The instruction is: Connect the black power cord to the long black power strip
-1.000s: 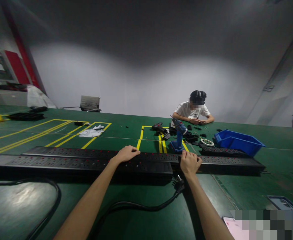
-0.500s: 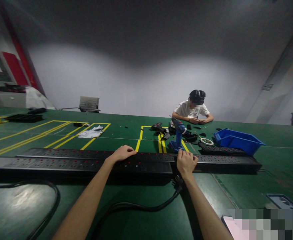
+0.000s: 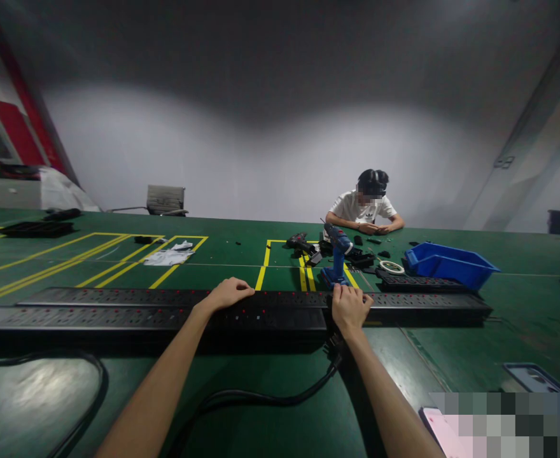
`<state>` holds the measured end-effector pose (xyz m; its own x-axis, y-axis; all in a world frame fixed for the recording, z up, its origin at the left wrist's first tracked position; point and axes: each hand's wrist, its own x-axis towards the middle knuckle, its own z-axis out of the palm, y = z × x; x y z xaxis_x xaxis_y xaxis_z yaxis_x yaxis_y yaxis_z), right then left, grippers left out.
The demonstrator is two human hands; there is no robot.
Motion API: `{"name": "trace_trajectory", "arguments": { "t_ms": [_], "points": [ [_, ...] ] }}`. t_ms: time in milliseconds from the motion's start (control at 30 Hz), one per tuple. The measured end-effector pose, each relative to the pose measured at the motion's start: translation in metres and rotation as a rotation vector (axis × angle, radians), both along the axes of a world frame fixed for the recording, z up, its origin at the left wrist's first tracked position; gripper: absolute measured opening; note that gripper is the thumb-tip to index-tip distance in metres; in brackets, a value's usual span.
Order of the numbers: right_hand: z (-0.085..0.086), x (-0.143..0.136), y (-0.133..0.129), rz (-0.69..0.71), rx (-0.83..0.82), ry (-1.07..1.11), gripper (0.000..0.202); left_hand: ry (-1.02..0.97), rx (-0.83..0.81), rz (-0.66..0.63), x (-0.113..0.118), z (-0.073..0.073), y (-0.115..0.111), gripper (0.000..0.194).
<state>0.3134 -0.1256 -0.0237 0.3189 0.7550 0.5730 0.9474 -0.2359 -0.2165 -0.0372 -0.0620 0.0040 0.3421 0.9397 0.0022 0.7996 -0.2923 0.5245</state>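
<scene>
Two long black socket strips with small red marks lie side by side across the green table: a front strip (image 3: 289, 322) and a rear strip (image 3: 418, 300). My left hand (image 3: 227, 294) rests on the strips near the middle, fingers bent together; what its fingertips hold, if anything, is hidden. Over the rear strip, just beyond the right end of the front one, my right hand (image 3: 350, 306) is curled, its fingers over the strip's far edge. A black plug (image 3: 335, 346) on a cable lies below my right hand. Directly behind that hand stands a blue cordless drill (image 3: 338, 254).
A blue bin (image 3: 452, 264), a roll of tape (image 3: 391, 267) and a second drill (image 3: 301, 243) lie beyond the strips. A person (image 3: 368, 207) leans on the far edge. White papers (image 3: 169, 256) lie left, a pink phone (image 3: 440, 426) front right.
The whole view has shifted slightly, so most things appear a little further left. Both my hands keep nearly the same place on the strips. The person's hands across the table have moved slightly.
</scene>
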Motion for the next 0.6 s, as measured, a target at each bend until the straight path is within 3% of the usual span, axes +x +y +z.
{"name": "trace_trajectory", "arguments": {
  "t_ms": [133, 233, 300, 433, 500, 600],
  "points": [
    [0.018, 0.006, 0.002, 0.066, -0.188, 0.032, 0.040, 0.043, 0.049, 0.026, 0.004, -0.003, -0.004, 0.046],
    [0.046, 0.018, 0.001, 0.137, -0.378, 0.161, 0.036, 0.106, 0.061, 0.070, 0.009, -0.003, -0.009, 0.045],
    [0.069, 0.028, -0.005, 0.186, -0.380, 0.202, 0.036, 0.152, 0.080, 0.105, 0.013, -0.002, -0.013, 0.047],
    [0.103, 0.046, -0.028, 0.404, -0.545, 0.268, 0.031, 0.209, 0.113, 0.112, 0.017, 0.001, -0.019, 0.047],
    [0.108, 0.049, -0.039, 0.470, -0.758, 0.284, 0.031, 0.233, 0.131, 0.108, 0.018, 0.002, -0.022, 0.046],
    [0.101, 0.044, -0.045, 0.448, -1.140, 0.318, 0.043, 0.257, 0.170, 0.113, 0.019, 0.002, -0.025, 0.045]
  ]
}}
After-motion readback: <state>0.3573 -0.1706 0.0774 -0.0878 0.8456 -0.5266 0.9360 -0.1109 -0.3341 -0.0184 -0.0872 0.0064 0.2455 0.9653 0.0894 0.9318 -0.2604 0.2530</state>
